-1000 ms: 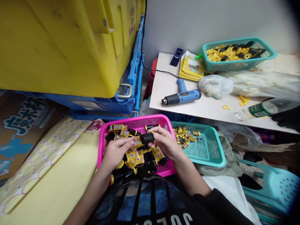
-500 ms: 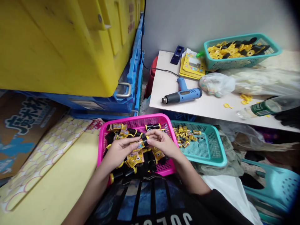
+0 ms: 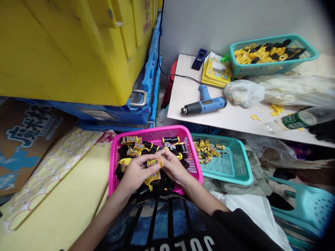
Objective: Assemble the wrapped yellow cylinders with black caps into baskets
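My left hand (image 3: 138,171) and my right hand (image 3: 173,166) are closed from either side on a small yellow printed sleeve (image 3: 154,162); my fingers hide most of it, and I cannot tell how far it covers a black cylinder. Both hands are over a pink basket (image 3: 199,172), which holds several small black cylinders with yellow ends, some wearing printed sleeves. Beside it, a teal basket (image 3: 234,158) has small yellow printed cylinders gathered at its left end.
A blue heat gun (image 3: 205,105) lies on the white table (image 3: 175,94), its cord running back. Farther back stands a teal basket (image 3: 269,69) of yellow and black parts. A yellow crate (image 3: 86,62) rises at left, by a sheet of round stickers (image 3: 52,167).
The black end that showed between my fingertips is out of sight, and the printed sleeve shows there instead. My right hand has shifted slightly left and down.
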{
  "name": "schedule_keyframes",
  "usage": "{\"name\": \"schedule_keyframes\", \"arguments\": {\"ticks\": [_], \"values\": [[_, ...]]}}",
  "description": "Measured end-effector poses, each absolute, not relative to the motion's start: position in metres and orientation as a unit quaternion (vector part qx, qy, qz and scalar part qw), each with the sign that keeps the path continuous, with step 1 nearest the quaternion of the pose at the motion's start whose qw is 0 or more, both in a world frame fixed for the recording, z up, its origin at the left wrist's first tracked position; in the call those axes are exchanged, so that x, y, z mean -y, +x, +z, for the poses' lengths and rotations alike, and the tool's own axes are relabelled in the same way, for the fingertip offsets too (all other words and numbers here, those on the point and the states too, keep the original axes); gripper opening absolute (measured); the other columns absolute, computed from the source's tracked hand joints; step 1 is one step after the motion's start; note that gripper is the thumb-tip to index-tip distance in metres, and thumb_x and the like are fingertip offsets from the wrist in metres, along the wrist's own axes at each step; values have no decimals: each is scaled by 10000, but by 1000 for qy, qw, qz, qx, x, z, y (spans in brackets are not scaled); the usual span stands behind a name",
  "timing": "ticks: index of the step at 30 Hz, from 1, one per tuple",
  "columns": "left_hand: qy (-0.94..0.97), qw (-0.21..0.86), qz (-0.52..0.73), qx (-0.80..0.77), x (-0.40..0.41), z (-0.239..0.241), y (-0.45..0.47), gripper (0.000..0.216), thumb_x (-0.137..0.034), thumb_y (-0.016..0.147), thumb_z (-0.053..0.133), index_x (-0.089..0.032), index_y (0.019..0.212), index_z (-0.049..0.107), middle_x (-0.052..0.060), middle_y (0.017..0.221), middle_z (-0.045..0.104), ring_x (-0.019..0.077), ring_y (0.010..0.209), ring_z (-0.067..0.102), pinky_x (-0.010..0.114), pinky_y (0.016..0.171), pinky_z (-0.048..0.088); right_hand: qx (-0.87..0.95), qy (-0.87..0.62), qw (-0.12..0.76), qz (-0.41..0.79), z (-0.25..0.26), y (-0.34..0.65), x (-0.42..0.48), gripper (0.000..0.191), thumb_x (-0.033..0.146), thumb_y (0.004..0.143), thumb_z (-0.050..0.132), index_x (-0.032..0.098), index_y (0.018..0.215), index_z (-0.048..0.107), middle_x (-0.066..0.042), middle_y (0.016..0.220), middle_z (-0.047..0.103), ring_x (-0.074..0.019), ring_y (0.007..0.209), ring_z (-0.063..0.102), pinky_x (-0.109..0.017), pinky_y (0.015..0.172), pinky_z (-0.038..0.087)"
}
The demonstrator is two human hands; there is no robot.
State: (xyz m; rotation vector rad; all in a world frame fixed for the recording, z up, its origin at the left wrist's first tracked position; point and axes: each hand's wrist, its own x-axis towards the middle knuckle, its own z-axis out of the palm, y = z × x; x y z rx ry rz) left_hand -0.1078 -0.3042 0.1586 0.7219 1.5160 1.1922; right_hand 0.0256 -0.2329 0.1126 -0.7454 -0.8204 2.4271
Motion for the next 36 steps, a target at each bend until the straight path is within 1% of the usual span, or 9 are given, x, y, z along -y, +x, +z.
{"name": "schedule_keyframes", "arguments": {"ticks": [3, 7, 11, 16, 21, 23, 27, 31, 36], "values": [[326, 510, 468, -644, 309, 159, -109, 296, -320, 700, 797, -192, 965, 766, 80, 1034, 768, 259, 992, 681, 400, 964, 509, 320, -270, 242, 875, 112, 27, 233, 450, 468, 650, 852, 171, 875, 599, 24, 750, 571, -67, 622, 520, -161, 559, 463], [278, 551, 532, -579, 315, 156, -110, 319, -378, 813, 719, -242, 1099, 675, 58, 1161, 662, 230, 1062, 617, 319, 841, 534, 327, -228, 247, 883, 118, 35, 229, 410, 488, 792, 732, 190, 1051, 624, -18, 929, 613, -106, 826, 603, -221, 744, 529], [190, 591, 599, -506, 317, 153, -108, 402, -376, 814, 711, -296, 1171, 544, 22, 1080, 570, 184, 995, 589, 265, 781, 498, 438, -210, 227, 844, 124, 38, 225, 484, 402, 748, 790, 226, 1150, 588, -29, 1078, 607, -117, 946, 607, -234, 817, 523], [172, 601, 612, -485, 313, 152, -105, 455, -303, 809, 685, -311, 1209, 469, 10, 1080, 507, 154, 947, 550, 251, 791, 458, 508, -239, 236, 794, 127, 33, 225, 467, 364, 695, 819, 216, 1073, 589, -30, 1104, 583, -127, 963, 604, -271, 873, 528], [190, 598, 601, -495, 306, 153, -103, 460, -283, 787, 653, -309, 1204, 462, 5, 1071, 507, 158, 885, 548, 254, 720, 446, 592, -249, 274, 716, 131, 34, 221, 365, 361, 754, 766, 214, 1052, 613, -46, 1106, 590, -159, 1016, 599, -315, 898, 526], [217, 586, 590, -511, 303, 153, -105, 460, -300, 805, 627, -311, 1234, 460, 11, 1081, 516, 174, 918, 556, 273, 746, 457, 649, -254, 278, 660, 134, 36, 216, 344, 362, 785, 740, 211, 1069, 621, -56, 1107, 606, -169, 1011, 598, -338, 908, 510], [375, 458, 540, -598, 297, 153, -124, 513, -373, 854, 608, -290, 1341, 470, 68, 1255, 507, 238, 1169, 505, 371, 991, 429, 725, -292, 275, 560, 140, 38, 204, 424, 410, 831, 690, 207, 1189, 586, -82, 1175, 611, -201, 1081, 574, -382, 961, 456], [419, 269, 494, -713, 297, 157, -149, 493, -373, 832, 647, -258, 1304, 561, 104, 1393, 456, 277, 1252, 481, 448, 1065, 414, 802, -366, 174, 439, 133, 30, 208, 367, 454, 866, 649, 169, 1096, 640, -104, 1097, 638, -227, 1044, 560, -409, 955, 420], [338, 336, 512, -714, 306, 163, -157, 341, -409, 861, 602, -213, 1132, 666, 84, 1157, 689, 235, 1029, 654, 347, 864, 551, 873, -302, 46, 380, 115, 14, 228, 205, 367, 845, 709, 165, 815, 696, -64, 864, 667, -192, 894, 551, -337, 868, 413]]}}
